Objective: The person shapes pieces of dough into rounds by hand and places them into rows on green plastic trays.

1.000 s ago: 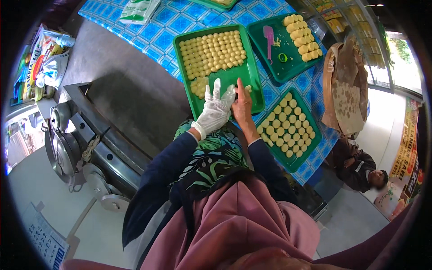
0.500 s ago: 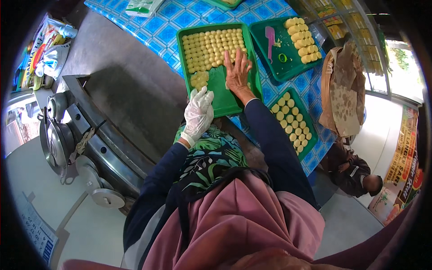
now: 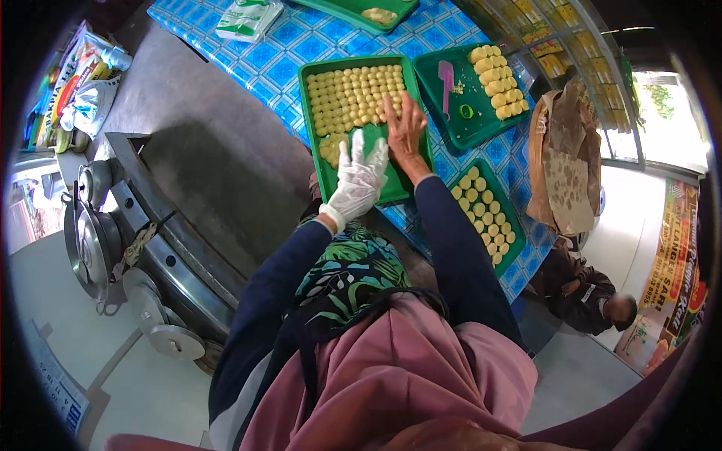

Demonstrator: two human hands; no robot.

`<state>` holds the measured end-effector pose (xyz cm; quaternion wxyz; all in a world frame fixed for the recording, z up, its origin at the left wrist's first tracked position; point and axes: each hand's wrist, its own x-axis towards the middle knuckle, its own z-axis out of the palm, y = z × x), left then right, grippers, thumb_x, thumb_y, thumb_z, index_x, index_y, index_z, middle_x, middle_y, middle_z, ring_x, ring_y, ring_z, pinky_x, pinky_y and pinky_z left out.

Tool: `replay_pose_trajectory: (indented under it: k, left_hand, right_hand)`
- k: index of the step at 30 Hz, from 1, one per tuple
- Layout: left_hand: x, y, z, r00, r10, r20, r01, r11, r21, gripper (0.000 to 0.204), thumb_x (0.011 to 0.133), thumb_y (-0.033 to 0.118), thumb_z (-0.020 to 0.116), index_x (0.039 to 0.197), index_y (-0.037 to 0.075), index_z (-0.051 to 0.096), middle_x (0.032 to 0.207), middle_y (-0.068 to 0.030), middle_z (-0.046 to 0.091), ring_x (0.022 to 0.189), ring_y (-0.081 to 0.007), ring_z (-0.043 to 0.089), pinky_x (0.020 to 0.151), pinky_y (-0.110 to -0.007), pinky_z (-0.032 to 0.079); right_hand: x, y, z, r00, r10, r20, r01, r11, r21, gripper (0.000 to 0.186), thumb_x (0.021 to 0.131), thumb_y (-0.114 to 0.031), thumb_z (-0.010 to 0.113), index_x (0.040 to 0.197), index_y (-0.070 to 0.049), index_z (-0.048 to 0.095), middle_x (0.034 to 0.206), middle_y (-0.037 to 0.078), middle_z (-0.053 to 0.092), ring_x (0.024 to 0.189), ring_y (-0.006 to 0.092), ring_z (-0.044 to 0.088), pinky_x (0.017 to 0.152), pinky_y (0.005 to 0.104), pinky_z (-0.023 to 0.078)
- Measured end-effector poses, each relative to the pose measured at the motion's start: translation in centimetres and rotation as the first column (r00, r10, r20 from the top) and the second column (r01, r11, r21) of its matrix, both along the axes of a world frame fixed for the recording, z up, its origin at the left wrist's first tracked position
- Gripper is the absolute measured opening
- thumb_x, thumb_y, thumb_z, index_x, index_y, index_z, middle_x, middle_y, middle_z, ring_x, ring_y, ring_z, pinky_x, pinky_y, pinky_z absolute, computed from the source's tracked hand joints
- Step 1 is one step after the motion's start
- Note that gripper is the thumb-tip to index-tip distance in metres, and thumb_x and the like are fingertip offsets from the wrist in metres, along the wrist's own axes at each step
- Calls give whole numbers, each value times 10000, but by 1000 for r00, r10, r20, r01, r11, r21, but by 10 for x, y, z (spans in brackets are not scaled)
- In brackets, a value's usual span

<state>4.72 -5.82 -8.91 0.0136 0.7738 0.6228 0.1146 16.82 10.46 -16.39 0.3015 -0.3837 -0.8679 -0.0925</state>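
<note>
The dough balls (image 3: 350,94) lay in rows in the green tray (image 3: 307,105), beyond and left of the right hand (image 3: 407,139), its grip impossible to tell, while the gloved left hand (image 3: 356,184) splayed nearer the dough lump (image 3: 330,152)

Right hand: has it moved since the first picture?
Yes: against the green tray, the right hand has moved toward the far rim, nearer the dough balls.

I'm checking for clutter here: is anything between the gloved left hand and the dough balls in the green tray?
Nothing visible blocks the left hand from the nearest dough balls. The dough lump lies to its upper left, and the right hand reaches over the rows' right side.
</note>
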Motion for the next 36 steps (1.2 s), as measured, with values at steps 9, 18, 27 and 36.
replay_pose_trajectory:
  k: [9,18,27,36]
  left_hand:
    - [-12,19,-27,984,-28,177,40,997,-67,640,954,388,667,1515,122,511,1561,-91,497,1541,-497,200,1223,-695,145]
    - [-14,11,-17,992,-74,103,91,980,-175,665,993,409,611,1572,135,432,1626,-61,415,1555,-481,161,1206,-729,133]
    - [-15,21,-19,999,-36,34,40,991,-127,533,1013,372,577,1495,149,537,1575,-61,479,1540,-453,235,1217,-710,144]
    - [-34,-19,-3,892,163,422,-177,984,-5,444,805,-18,606,1230,97,670,1345,-120,650,1405,-479,425,1198,-662,263]
  right_hand:
    - [44,-69,36,977,-10,214,86,932,-352,515,861,37,625,1339,-151,674,1561,265,381,1415,497,325,1060,650,296]
    - [42,-90,45,892,-15,451,241,861,-448,532,929,16,561,1423,-171,628,1647,343,182,1495,572,158,1113,702,235]
    - [37,-83,51,899,24,438,200,866,-458,556,908,30,570,1425,-168,622,1656,349,152,1497,585,151,1110,708,239]
    - [33,-85,47,908,64,413,163,856,-491,578,900,45,587,1438,-167,601,1660,347,130,1497,591,150,1117,715,231]
